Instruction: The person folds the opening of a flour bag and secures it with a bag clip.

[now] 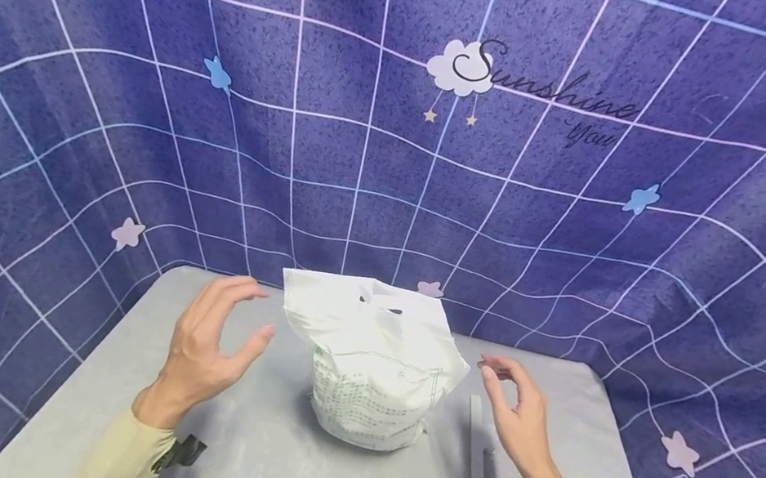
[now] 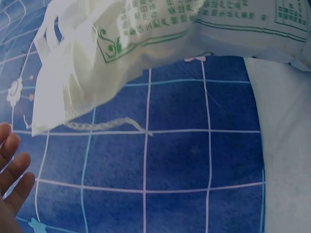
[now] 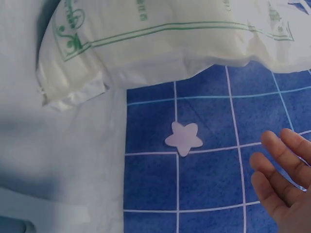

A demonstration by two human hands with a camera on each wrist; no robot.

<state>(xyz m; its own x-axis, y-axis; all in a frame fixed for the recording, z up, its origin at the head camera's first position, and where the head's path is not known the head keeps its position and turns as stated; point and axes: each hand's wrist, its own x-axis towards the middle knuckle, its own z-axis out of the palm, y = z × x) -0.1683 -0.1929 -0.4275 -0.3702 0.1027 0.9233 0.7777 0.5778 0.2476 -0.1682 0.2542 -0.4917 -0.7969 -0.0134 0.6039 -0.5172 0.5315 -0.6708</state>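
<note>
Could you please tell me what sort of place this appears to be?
It looks like a small curtained-off work area, probably indoors: blue cloth printed with grid lines and stars hangs behind and on both sides of a grey table, on which a white bag stands.

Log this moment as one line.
white bag: upright on grey table; left hand: empty, beside bag; right hand: empty, beside bag; pale strip: on table near right hand

In the head view: one white bag on one surface; one left hand at the bag's nine o'clock, one right hand at three, one pale strip at four; two sleeves; one patterned cloth with two blue stars, three pink stars.
</note>
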